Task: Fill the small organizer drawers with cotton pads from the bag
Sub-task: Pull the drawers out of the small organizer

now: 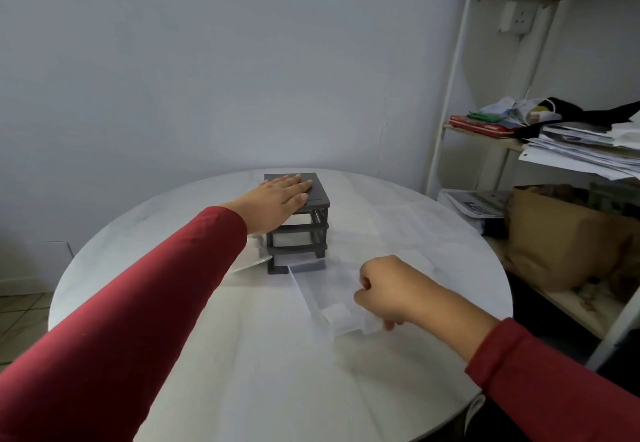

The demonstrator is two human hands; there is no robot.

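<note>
your l hand lies flat, fingers straight, on organizer top, mid table. r hand grips clear drawer front; drawer pulled far out of bottom slot, toward near edge.

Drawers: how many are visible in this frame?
1 for sure: the clear drawer, pulled out from the bottom tier of the grey organizer, its near end held by the right hand. The two upper tiers may hold more; I cannot tell.
</note>
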